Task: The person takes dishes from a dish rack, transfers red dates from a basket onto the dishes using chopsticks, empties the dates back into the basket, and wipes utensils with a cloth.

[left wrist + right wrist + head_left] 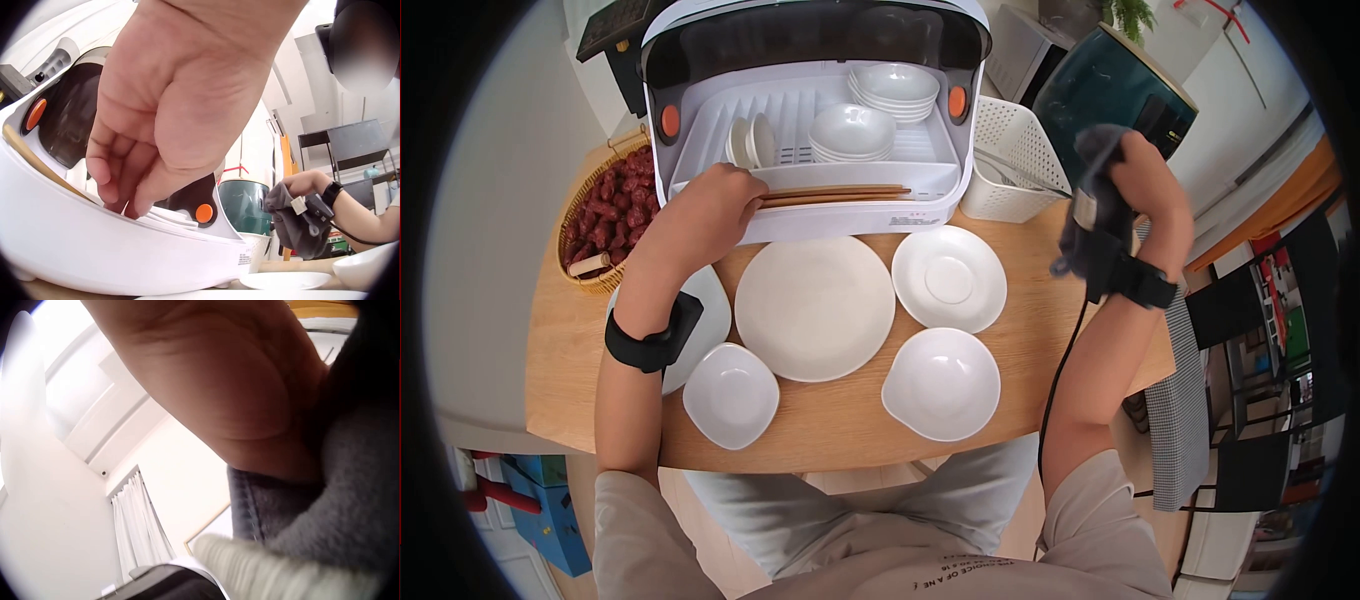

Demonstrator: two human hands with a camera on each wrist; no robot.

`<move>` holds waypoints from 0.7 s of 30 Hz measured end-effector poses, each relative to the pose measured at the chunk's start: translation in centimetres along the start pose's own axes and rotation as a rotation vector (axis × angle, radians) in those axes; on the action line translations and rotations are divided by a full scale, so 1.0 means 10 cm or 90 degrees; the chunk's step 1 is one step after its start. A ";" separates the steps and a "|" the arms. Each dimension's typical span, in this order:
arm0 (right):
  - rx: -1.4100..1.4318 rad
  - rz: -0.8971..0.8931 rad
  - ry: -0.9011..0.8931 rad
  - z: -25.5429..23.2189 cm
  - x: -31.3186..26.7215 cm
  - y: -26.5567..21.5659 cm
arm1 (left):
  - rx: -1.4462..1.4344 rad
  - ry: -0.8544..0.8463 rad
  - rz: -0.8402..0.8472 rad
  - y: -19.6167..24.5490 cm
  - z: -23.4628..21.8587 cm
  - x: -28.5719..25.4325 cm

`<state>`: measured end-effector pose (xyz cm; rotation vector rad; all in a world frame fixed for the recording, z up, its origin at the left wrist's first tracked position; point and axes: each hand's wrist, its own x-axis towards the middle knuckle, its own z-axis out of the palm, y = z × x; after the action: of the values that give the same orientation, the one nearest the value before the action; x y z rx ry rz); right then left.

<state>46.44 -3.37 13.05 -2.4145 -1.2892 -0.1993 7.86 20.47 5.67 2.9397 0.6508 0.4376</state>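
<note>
My left hand (712, 212) reaches into the front tray of the white dish rack (820, 228). Its thumb and fingers pinch at the left ends of several wooden chopsticks (840, 195). Seen from the left wrist, the fingertips of the left hand (169, 119) dip behind the rack's front wall, which hides their very tips. Off to the right, above the table edge, my right hand (1150, 175) grips a bunched dark grey cloth (1090, 225), blurred in the head view. In the right wrist view the cloth (356, 494) fills the lower right, against the palm.
Stacked white bowls (852, 130) and small upright dishes (750, 140) stand in the rack. A large plate (815, 310), a saucer (949, 280) and bowls (940, 385) lie before it. A basket of red dates (610, 210) is left; a perforated holder (1015, 150) and green appliance (1115, 95) are right.
</note>
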 end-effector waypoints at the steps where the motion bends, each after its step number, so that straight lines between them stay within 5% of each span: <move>1: 0.000 0.000 -0.001 0.08 0.09 0.02 | 0.000 0.000 -0.001 0.01 -0.02 0.00; 7: -0.100 -0.046 -0.104 0.76 0.38 -0.17 | -0.045 0.027 0.075 0.15 -0.19 -0.03; 9: -0.156 0.057 -0.174 0.90 0.40 -0.21 | -0.077 0.061 0.118 0.19 -0.22 -0.05; 21: -0.172 0.034 -0.114 0.55 0.33 -0.21 | -0.128 0.121 0.168 0.34 -0.39 -0.13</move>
<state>46.24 2.44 9.61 -2.7466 -1.3462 -0.1546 6.89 17.01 9.59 2.8193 0.2176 0.7663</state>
